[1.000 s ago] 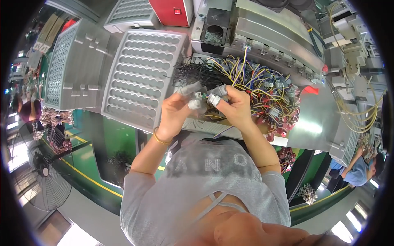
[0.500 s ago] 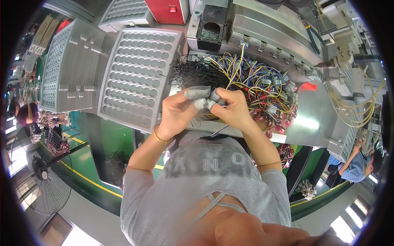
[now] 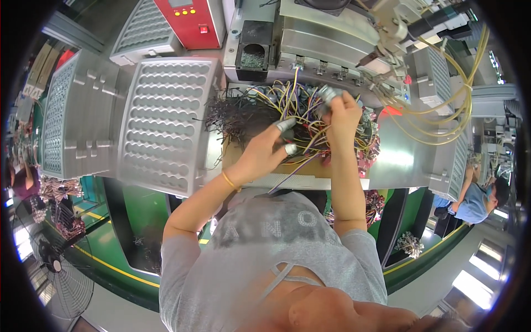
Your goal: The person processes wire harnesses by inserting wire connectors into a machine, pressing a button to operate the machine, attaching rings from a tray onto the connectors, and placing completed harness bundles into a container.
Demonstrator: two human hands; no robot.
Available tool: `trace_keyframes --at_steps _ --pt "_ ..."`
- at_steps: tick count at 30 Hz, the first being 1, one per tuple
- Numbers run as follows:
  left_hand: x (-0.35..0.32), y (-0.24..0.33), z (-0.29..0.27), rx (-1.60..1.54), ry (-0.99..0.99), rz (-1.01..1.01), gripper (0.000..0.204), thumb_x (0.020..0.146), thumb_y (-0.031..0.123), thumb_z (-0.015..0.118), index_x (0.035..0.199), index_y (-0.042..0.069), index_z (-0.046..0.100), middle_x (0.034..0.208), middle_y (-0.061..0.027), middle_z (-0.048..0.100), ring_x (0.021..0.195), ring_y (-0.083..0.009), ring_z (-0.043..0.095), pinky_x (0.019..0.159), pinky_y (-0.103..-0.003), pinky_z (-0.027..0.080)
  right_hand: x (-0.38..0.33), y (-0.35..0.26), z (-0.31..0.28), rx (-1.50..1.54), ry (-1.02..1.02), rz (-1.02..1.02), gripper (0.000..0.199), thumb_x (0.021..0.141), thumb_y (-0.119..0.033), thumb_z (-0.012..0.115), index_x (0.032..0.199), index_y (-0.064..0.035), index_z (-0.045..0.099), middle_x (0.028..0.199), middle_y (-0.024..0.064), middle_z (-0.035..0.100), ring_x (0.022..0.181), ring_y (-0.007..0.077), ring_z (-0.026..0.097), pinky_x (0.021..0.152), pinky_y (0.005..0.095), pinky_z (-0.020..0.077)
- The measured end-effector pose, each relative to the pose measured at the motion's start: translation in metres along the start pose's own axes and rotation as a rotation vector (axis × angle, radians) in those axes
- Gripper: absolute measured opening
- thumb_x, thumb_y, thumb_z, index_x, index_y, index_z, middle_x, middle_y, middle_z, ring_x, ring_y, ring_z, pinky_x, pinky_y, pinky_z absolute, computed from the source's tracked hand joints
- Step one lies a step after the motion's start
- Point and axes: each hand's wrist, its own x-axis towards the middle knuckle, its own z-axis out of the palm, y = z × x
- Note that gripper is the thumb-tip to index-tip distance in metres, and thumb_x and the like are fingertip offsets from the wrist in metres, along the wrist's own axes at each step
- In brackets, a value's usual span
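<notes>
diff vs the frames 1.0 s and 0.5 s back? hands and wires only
The hands have separated. The right hand went up and away toward the machine, gripping a small grey part. The left hand let go and now rests lower on the wire pile, taped fingertips extended. Unchanged: the wire pile, the grey perforated trays at left.

Two hands at work: left hand [image 3: 260,155], right hand [image 3: 342,113], both over one tangled heap of coloured wires [image 3: 298,119]. Two grey perforated trays side by side: a near tray [image 3: 163,122] and a far tray [image 3: 72,113]. One red control box [image 3: 191,19]. One floor fan [image 3: 55,276]. One gold bracelet [image 3: 229,181]. Wires themselves too many and too tangled to count.
</notes>
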Motion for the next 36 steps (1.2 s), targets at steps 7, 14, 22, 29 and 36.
trace_keyframes --at_steps 7,14,22,29,36 --pt "-0.003 -0.008 -0.033 0.117 0.335 0.187 0.032 0.078 0.007 0.058 0.110 0.004 0.056 0.096 -0.0115 0.060 0.083 -0.0205 0.059 0.075 -0.028 0.045 0.022 0.005 0.009 -0.004 0.103 -0.002 0.011 0.078 -0.008 0.051 0.075 0.0019 0.053 0.063 0.0093 0.056 0.042 0.0153 0.050 0.038 0.0260 0.0403" --pt "-0.134 -0.060 -0.091 0.926 0.716 -0.142 0.049 0.070 0.012 0.067 0.116 0.004 0.052 0.089 -0.0096 0.060 0.079 -0.0207 0.056 0.067 -0.030 0.045 0.020 0.016 0.025 0.040 0.094 -0.059 0.013 0.082 -0.007 0.049 0.085 0.0056 0.050 0.076 0.0180 0.059 0.054 0.0254 0.061 0.049 0.0328 0.0526" --pt "-0.163 -0.076 -0.074 1.386 0.630 -0.297 0.075 0.054 0.007 0.068 0.124 0.007 0.042 0.087 -0.0102 0.053 0.084 -0.0306 0.046 0.075 -0.038 0.041 0.031 0.012 0.000 -0.410 -0.059 -0.241 0.014 0.083 -0.007 0.052 0.083 0.0072 0.052 0.077 0.0164 0.060 0.064 0.0241 0.062 0.059 0.0326 0.0524" --pt "-0.205 0.054 -0.140 0.506 0.949 -0.009 0.063 0.062 -0.009 0.060 0.122 -0.005 0.041 0.114 -0.0109 0.050 0.103 -0.0183 0.048 0.088 -0.030 0.040 -0.002 -0.003 -0.073 -0.688 0.175 -0.460 0.018 0.083 -0.008 0.050 0.091 0.0048 0.060 0.075 0.0091 0.062 0.066 0.0139 0.057 0.060 0.0247 0.0451" --pt "-0.086 0.115 -0.248 0.444 1.170 0.293 0.045 0.066 0.007 0.068 0.106 -0.006 0.054 0.093 -0.0107 0.060 0.076 -0.0150 0.057 0.067 -0.026 0.046 -0.029 -0.004 -0.067 -0.777 0.082 -0.445 0.021 0.083 -0.011 0.051 0.094 0.0042 0.060 0.071 0.0049 0.060 0.062 0.0101 0.053 0.055 0.0243 0.0417"
